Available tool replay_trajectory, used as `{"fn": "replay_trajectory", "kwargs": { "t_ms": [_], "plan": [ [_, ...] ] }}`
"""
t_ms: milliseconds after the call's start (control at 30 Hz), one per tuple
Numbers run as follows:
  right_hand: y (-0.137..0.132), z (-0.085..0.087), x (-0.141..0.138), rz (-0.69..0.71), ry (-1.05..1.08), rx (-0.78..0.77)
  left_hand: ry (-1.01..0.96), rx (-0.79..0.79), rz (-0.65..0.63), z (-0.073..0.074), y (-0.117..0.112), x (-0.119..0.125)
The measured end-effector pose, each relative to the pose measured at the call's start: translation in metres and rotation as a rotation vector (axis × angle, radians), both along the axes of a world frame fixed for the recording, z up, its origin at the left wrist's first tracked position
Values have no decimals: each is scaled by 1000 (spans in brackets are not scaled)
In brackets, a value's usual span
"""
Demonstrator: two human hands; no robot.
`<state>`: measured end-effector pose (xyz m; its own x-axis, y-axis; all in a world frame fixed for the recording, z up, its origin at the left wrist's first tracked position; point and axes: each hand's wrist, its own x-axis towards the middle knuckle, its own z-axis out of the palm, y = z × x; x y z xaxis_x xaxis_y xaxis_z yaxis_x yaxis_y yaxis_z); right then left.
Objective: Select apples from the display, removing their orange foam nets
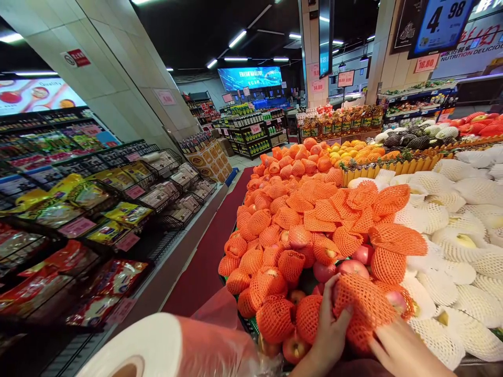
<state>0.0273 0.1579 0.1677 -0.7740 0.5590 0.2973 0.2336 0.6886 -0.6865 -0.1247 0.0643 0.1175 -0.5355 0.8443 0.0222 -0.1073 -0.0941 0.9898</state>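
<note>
Low at the right of the head view, an orange foam net sleeve (363, 301) is between my two hands. My left hand (329, 327) grips its left side, thumb in front and fingers at the upper edge. On the lower right, my right hand (403, 343) holds the same sleeve, its fingertips partly hidden by the mesh. Whether an apple sits inside cannot be made out. Just beyond the hands lie bare red apples (353, 268), with another apple (294, 348) left of my left wrist. Many netted apples (275, 317) are heaped around them.
A large roll of plastic bags (212, 345) stands at the bottom left, close to the heap. White-netted fruit (459, 246) fills the right side. Beyond a small yellow fence (371, 174) is yellow fruit (349, 152). Wire shelves with packaged goods (118, 183) line the left.
</note>
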Motion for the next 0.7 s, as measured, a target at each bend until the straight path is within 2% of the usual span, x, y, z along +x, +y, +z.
{"fn": "replay_trajectory", "kwargs": {
  "t_ms": [100,167,200,267,300,333,433,500,700],
  "plan": [
    [19,34,29,213,-149,-115,-44,2,12,-6,0,-4],
    [33,47,35,383,-186,-343,-96,2,-14,-3,-3,-6],
    [38,49,32,380,-120,-487,-124,-10,-37,0,-4,-8],
    [41,43,17,151,132,-653,-150,-41,-76,8,-7,-9],
    [39,35,7,24,234,-672,-145,-45,-83,14,-8,-10],
    [35,26,-3,-44,286,-679,-127,-38,-83,18,-8,-11],
    [20,0,-26,-60,304,-868,-79,1,-95,30,-8,-13],
    [14,-8,-30,-91,338,-964,-66,4,-108,33,-8,-15],
    [27,3,-28,38,298,-913,-58,38,-200,35,-13,-22]
  ]
}}
